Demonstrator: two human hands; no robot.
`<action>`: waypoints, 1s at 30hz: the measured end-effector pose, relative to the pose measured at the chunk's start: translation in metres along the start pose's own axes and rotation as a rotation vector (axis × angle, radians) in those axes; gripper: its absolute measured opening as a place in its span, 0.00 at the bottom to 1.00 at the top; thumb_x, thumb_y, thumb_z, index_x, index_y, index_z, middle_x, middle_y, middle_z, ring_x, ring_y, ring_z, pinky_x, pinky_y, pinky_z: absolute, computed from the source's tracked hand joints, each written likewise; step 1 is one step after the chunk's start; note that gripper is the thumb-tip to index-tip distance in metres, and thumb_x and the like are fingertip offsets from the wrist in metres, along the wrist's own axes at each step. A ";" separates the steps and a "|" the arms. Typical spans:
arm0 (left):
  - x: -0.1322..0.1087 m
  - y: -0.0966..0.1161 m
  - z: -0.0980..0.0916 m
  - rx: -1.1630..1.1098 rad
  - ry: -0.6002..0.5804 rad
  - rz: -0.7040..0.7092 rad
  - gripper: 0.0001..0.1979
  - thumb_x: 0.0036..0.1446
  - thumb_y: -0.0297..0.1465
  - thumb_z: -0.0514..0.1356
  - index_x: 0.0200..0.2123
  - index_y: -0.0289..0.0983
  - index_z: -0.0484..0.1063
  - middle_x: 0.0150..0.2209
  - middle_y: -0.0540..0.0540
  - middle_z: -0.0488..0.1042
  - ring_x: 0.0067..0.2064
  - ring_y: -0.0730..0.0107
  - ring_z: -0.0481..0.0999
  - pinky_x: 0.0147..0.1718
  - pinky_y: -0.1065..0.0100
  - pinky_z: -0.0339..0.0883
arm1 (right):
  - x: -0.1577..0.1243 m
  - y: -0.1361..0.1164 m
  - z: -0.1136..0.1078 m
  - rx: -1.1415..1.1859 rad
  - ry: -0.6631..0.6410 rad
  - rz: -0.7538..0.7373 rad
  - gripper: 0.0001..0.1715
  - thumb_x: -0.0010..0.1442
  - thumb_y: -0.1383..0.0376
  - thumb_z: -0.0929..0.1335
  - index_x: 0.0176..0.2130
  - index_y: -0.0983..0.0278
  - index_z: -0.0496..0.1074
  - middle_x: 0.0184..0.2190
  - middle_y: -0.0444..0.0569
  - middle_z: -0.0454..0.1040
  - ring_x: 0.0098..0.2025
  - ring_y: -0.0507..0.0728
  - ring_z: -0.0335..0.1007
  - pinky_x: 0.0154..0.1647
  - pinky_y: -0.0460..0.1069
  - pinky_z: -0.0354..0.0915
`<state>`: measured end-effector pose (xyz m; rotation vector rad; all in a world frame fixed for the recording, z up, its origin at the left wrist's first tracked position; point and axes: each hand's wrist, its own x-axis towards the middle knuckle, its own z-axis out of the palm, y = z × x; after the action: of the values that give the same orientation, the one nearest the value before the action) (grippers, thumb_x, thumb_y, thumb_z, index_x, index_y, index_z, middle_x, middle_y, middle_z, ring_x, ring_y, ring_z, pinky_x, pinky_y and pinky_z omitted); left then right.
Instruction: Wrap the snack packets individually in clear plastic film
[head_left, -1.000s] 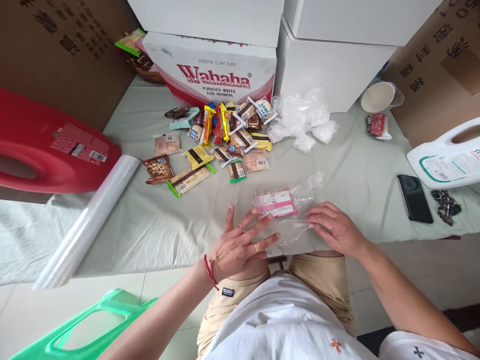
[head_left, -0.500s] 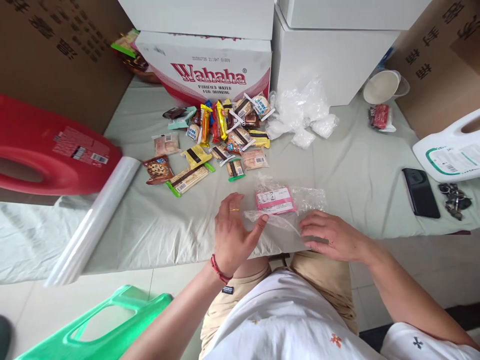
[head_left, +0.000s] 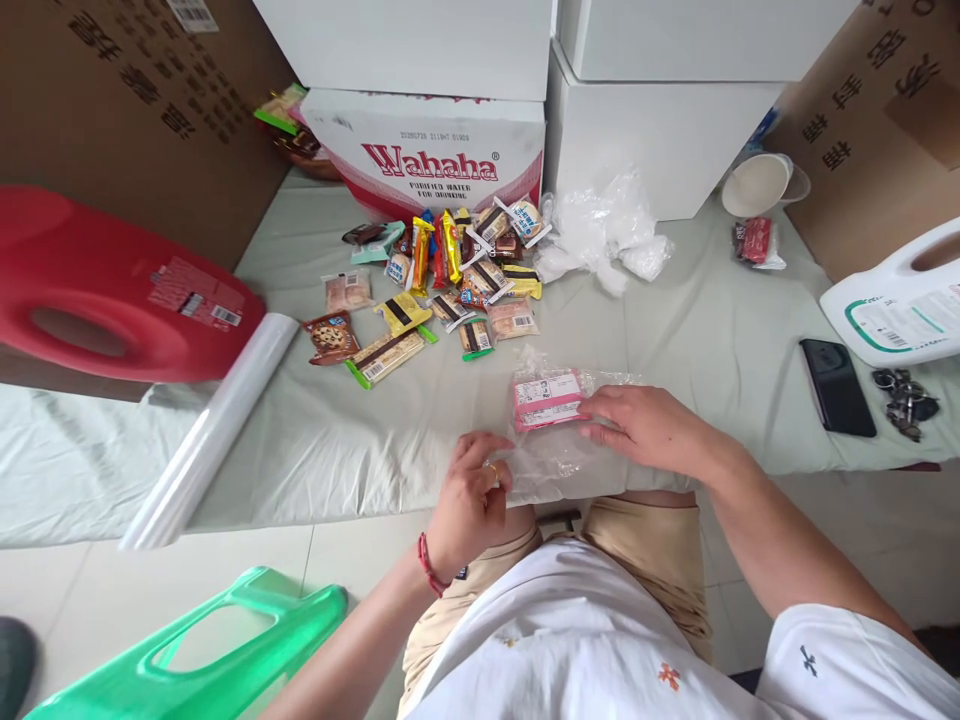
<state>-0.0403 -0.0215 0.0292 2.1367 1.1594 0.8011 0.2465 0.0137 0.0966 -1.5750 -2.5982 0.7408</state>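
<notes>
A flat pink-and-white packet (head_left: 547,399) lies on clear plastic film (head_left: 555,458) near the front edge of the table. My left hand (head_left: 472,492) is at the film's left front corner, its fingers curled in a pinch on the film; the fingertips are partly hidden. On the other side, my right hand (head_left: 649,430) rests low with its fingers stretched out. Its fingertips touch the right end of the packet, and thumb and fingers stay a little apart. Part of the film lies under this hand.
Wrapped snacks (head_left: 450,270) are heaped behind the packet, before a Wahaha carton (head_left: 442,160). Crumpled clear plastic (head_left: 607,235) lies beside them. A film roll (head_left: 214,430) and red jug (head_left: 112,290) are left; a phone (head_left: 838,388), keys (head_left: 907,402) and white jug (head_left: 900,300) right.
My left hand has drawn back toward the table edge and its fingers have curled. My right hand has moved forward and left onto the packet's right end. The film's front flap now lies flatter.
</notes>
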 end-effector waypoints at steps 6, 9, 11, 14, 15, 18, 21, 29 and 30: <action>-0.006 0.008 -0.020 0.025 0.209 -0.177 0.11 0.62 0.26 0.52 0.28 0.40 0.67 0.50 0.41 0.75 0.55 0.55 0.72 0.54 0.50 0.69 | -0.017 -0.020 0.034 -0.022 -0.087 -0.249 0.10 0.68 0.64 0.69 0.47 0.60 0.81 0.60 0.53 0.75 0.54 0.64 0.75 0.56 0.60 0.70; 0.019 0.026 -0.010 0.185 0.399 -0.213 0.10 0.68 0.38 0.54 0.44 0.40 0.70 0.55 0.35 0.70 0.61 0.50 0.69 0.59 0.46 0.65 | -0.023 -0.033 0.061 -0.073 -0.030 -0.182 0.13 0.67 0.68 0.69 0.50 0.62 0.79 0.70 0.54 0.64 0.57 0.65 0.73 0.55 0.60 0.70; 0.038 0.043 0.006 0.264 0.376 -0.153 0.22 0.66 0.45 0.58 0.56 0.38 0.66 0.63 0.31 0.64 0.70 0.43 0.60 0.64 0.42 0.59 | -0.023 -0.042 0.072 -0.077 -0.004 -0.150 0.16 0.68 0.70 0.66 0.53 0.61 0.77 0.68 0.55 0.66 0.57 0.64 0.73 0.54 0.59 0.70; 0.059 0.060 0.033 0.410 0.209 -0.083 0.36 0.62 0.48 0.62 0.67 0.40 0.58 0.72 0.30 0.55 0.75 0.35 0.49 0.68 0.33 0.45 | -0.020 -0.052 0.077 -0.081 -0.045 -0.108 0.17 0.68 0.74 0.64 0.51 0.63 0.77 0.53 0.57 0.79 0.53 0.64 0.76 0.52 0.58 0.70; 0.063 0.061 0.040 0.445 0.150 -0.073 0.38 0.62 0.47 0.63 0.69 0.41 0.56 0.73 0.30 0.54 0.74 0.34 0.49 0.68 0.32 0.44 | -0.019 -0.054 0.077 -0.089 -0.071 -0.100 0.17 0.67 0.75 0.64 0.49 0.64 0.78 0.48 0.57 0.81 0.52 0.65 0.76 0.51 0.58 0.70; 0.064 0.051 0.049 0.512 0.062 -0.125 0.37 0.63 0.42 0.62 0.71 0.38 0.56 0.73 0.29 0.54 0.71 0.32 0.56 0.63 0.34 0.55 | -0.023 -0.055 0.076 -0.105 -0.096 -0.100 0.18 0.66 0.76 0.65 0.51 0.65 0.77 0.49 0.58 0.80 0.51 0.65 0.77 0.50 0.58 0.71; 0.055 0.027 0.044 0.526 0.066 -0.253 0.26 0.64 0.37 0.60 0.62 0.32 0.67 0.62 0.27 0.68 0.60 0.39 0.70 0.49 0.48 0.70 | -0.032 -0.047 0.071 -0.079 -0.055 -0.146 0.23 0.66 0.73 0.67 0.59 0.63 0.73 0.65 0.59 0.69 0.56 0.65 0.75 0.54 0.59 0.72; 0.036 -0.019 0.030 0.324 0.262 -0.429 0.12 0.69 0.34 0.51 0.34 0.39 0.71 0.34 0.45 0.75 0.33 0.64 0.73 0.28 0.66 0.58 | 0.008 -0.001 0.021 0.033 0.183 0.004 0.19 0.70 0.70 0.63 0.55 0.58 0.76 0.59 0.51 0.75 0.57 0.60 0.75 0.53 0.53 0.72; 0.036 -0.018 0.030 0.324 0.290 -0.411 0.12 0.69 0.34 0.51 0.35 0.39 0.71 0.35 0.45 0.75 0.34 0.64 0.74 0.29 0.66 0.58 | 0.019 0.002 0.017 -0.020 0.164 0.042 0.20 0.69 0.72 0.64 0.56 0.59 0.76 0.59 0.52 0.75 0.57 0.61 0.74 0.52 0.54 0.72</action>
<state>-0.0120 0.0122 0.0047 1.9562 1.9169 0.7874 0.2344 0.0238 0.0762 -1.6259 -2.4710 0.5628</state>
